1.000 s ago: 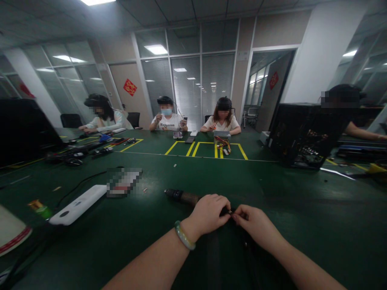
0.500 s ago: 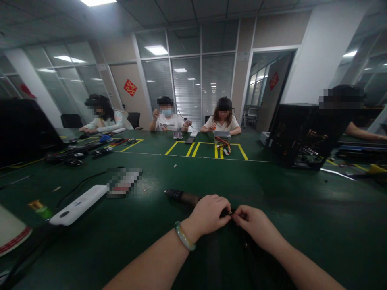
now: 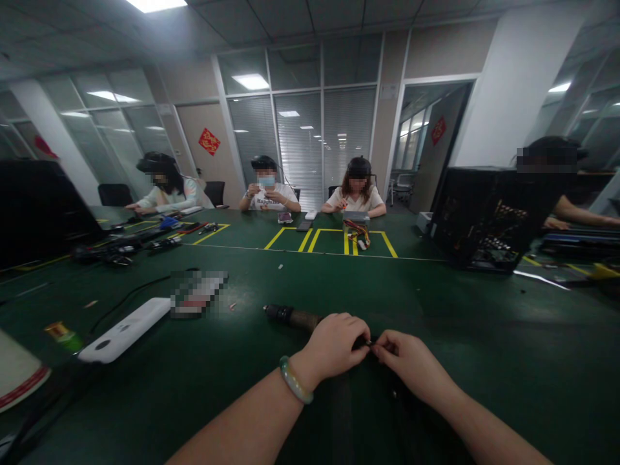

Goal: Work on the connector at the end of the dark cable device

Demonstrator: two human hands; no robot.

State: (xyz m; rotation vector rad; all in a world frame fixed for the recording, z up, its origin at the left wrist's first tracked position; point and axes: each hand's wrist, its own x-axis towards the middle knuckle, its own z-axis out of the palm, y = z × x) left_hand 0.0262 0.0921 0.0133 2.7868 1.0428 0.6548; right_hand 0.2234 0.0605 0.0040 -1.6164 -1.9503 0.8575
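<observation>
My left hand [image 3: 339, 342], with a green bangle on the wrist, is closed in a pinch over the table. Opposite it, my right hand [image 3: 407, 358] is pinched too, and the fingertips of both nearly meet at a small shiny-tipped dark piece [image 3: 369, 343]. Behind the left hand lies a long dark cylinder [image 3: 290, 316] with a black ribbed end, a small metal tip and a brownish shaft; its right part is hidden by the hand. Dark material, hard to make out, spreads under and below the right hand, with a small bright spot on it.
A white power strip [image 3: 126, 329], a green bottle with a gold cap [image 3: 65, 336] and a white cup-like container [image 3: 17, 371] stand left on the green table [image 3: 232, 400]. Farther off are cables, a power supply with coloured wires [image 3: 357, 229], a black computer case [image 3: 477, 219] and several people.
My hands hold almost the same place and pinch. Across the table, the masked person has brought both hands together in front of the chest.
</observation>
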